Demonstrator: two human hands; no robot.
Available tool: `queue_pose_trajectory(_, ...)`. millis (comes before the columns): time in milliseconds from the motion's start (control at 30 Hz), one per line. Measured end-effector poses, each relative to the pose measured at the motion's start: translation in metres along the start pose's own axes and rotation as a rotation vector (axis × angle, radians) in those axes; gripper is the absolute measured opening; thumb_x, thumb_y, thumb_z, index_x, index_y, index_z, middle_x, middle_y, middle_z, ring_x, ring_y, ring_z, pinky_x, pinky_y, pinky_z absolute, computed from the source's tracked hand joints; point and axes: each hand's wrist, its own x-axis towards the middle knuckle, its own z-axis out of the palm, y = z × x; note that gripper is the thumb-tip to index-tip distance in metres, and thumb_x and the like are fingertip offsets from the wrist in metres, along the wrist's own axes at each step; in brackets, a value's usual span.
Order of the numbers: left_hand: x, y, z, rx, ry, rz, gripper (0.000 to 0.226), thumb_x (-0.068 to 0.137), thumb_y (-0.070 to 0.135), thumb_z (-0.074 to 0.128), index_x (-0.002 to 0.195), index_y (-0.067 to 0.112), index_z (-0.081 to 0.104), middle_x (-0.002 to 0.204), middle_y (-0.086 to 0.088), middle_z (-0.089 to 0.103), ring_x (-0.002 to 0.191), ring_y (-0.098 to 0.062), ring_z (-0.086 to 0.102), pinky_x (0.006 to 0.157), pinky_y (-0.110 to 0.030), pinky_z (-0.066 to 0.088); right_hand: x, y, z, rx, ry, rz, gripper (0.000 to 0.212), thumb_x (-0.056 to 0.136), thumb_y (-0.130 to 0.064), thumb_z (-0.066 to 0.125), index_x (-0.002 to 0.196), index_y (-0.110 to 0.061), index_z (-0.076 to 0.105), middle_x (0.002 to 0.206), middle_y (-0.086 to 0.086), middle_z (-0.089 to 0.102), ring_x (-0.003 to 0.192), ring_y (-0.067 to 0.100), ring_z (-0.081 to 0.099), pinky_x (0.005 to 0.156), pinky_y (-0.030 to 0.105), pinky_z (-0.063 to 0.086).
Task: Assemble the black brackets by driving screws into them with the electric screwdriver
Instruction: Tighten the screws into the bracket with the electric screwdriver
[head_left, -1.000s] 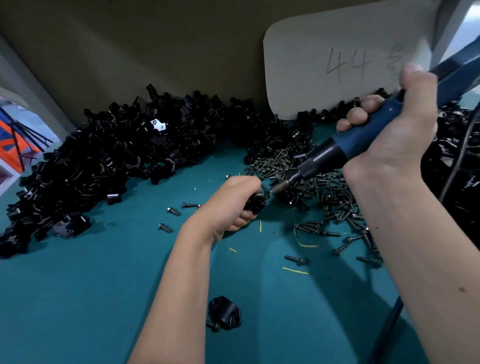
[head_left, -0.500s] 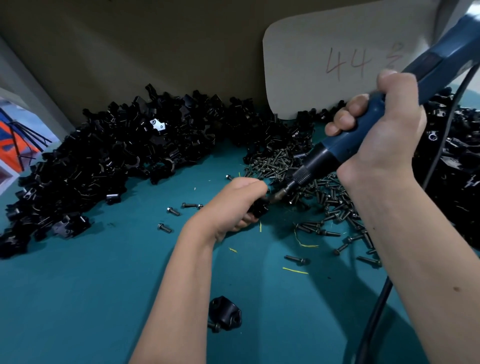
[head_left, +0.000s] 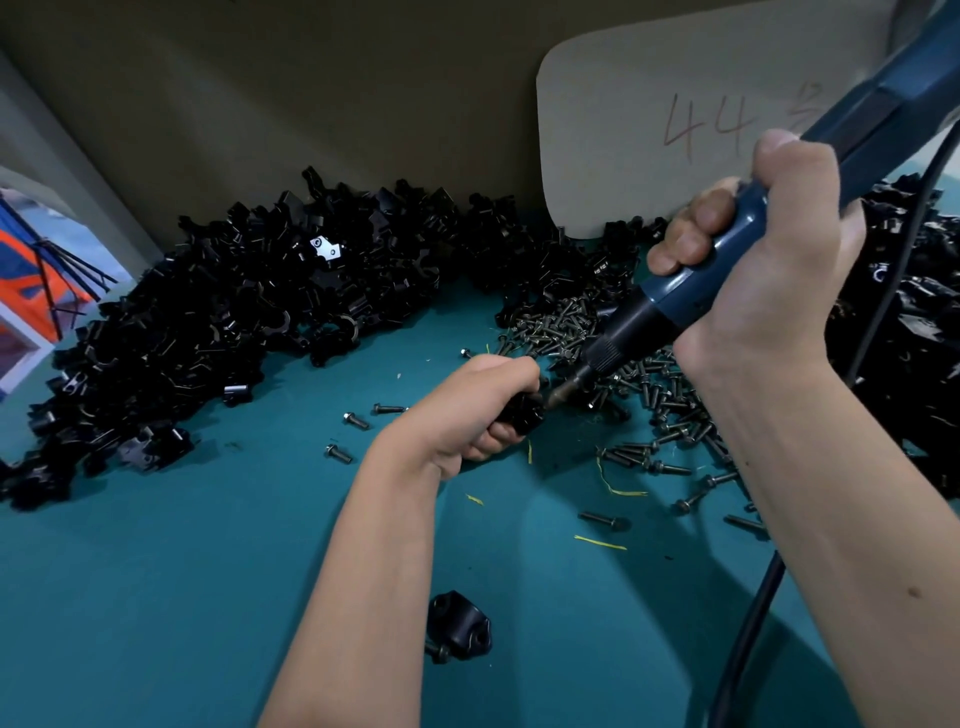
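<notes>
Left hand (head_left: 480, 410) curled tight round 1 small black plastic bracket (head_left: 522, 415), holding it just above the teal work mat (head_left: 156, 597); only the bracket's right end shows past the fingers.

Right hand (head_left: 769, 270) wrapped full-fist round the blue-bodied electric screwdriver (head_left: 691, 296), thumb up on top of the body. Tool slopes down to the left; its metal bit tip meets the exposed end of the held bracket. The screw under the bit is too hidden to make out. Black power cable (head_left: 748, 613) drops from the tool's upper end behind the right forearm and runs off the lower edge.

Loose pile of dark metal screws (head_left: 649, 384) lies just behind and right of the bit, with strays scattered over the mat, a few left of the left hand.

Large heap of black brackets (head_left: 234, 312) banked along the back wall at left; another black heap (head_left: 914, 312) at far right.

1 black bracket with a screw sticking out (head_left: 460, 626) sits alone on the mat nearest me, beside the left forearm.

Beige card marked "44" (head_left: 675, 124) leans against the brown back wall. Thin yellow slivers (head_left: 600, 542) dot the mat.
</notes>
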Motion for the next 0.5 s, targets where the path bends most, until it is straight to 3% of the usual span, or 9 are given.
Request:
queue_pose_trajectory(367, -0.0020, 0.0004, 0.0008, -0.008, -0.004, 0.016, 0.011, 0.070, 0.033, 0.050, 0.069, 0.027, 0.040, 0.050, 0.001, 0.034, 0.040, -0.009, 0.018, 0.039, -0.011, 0.012, 0.0006, 0.0037, 0.0000, 0.041, -0.033, 0.007, 0.019, 0.095, -0.015, 0.055, 0.099, -0.011, 0.037, 0.060, 0.003, 0.043, 0.047, 0.019, 0.039, 0.052, 0.028, 0.038)
queue_pose_trajectory(500, -0.0020, 0.0015, 0.0020, 0.019, 0.015, 0.013, 0.012, 0.070, 0.034, 0.050, 0.069, 0.026, 0.041, 0.049, 0.002, 0.036, 0.039, -0.009, 0.019, 0.039, -0.011, 0.012, 0.0007, 0.0056, -0.0024, 0.037, 0.017, 0.012, 0.022, 0.096, -0.014, 0.056, 0.106, -0.010, 0.036, 0.061, 0.003, 0.043, 0.047, 0.018, 0.040, 0.052, 0.028, 0.038)
